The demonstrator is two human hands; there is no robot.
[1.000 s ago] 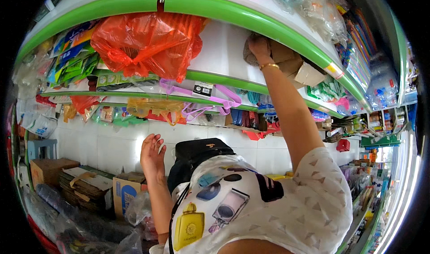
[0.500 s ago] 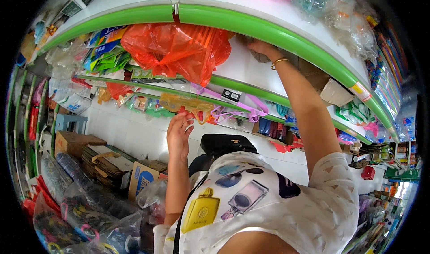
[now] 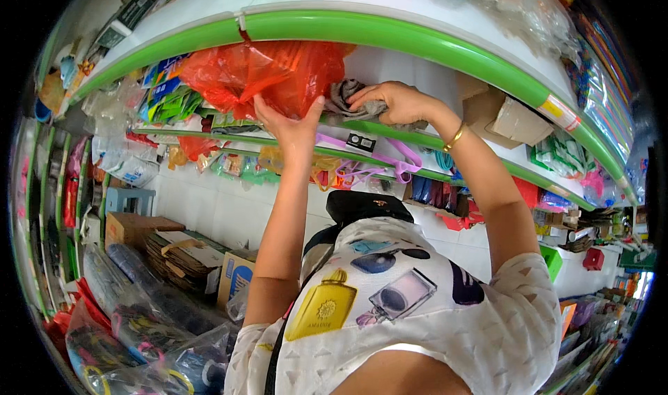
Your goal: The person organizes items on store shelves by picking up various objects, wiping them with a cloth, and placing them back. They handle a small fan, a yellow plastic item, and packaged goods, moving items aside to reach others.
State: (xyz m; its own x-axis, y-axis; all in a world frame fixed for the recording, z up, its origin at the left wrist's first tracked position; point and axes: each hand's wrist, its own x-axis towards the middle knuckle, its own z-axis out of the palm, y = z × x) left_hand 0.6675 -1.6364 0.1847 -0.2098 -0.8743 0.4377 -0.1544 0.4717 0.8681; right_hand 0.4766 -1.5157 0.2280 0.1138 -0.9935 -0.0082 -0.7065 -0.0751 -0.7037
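A red plastic bag (image 3: 278, 75) full of goods lies on the shelf just under the green-edged upper shelf. My left hand (image 3: 289, 127) is raised to its lower front, thumb and fingers spread apart against the plastic. To the right of the bag, my right hand (image 3: 403, 104), with a bracelet at the wrist, has its fingers closed on a crumpled grey cloth (image 3: 346, 97). The cloth rests at the shelf's front edge, and part of it shows beneath the hand.
Cardboard (image 3: 515, 120) stands on the shelf to the right. Below hang lilac plastic hangers (image 3: 400, 160). Green packets (image 3: 167, 101) fill the shelf at left. Behind, on the floor, are a cardboard box (image 3: 136, 226), a blue stool (image 3: 132, 200) and bagged goods (image 3: 160, 339).
My left hand has risen from below the shelf to the red bag. My right hand has come out from deeper in the shelf to its front edge, bringing the grey cloth into view.
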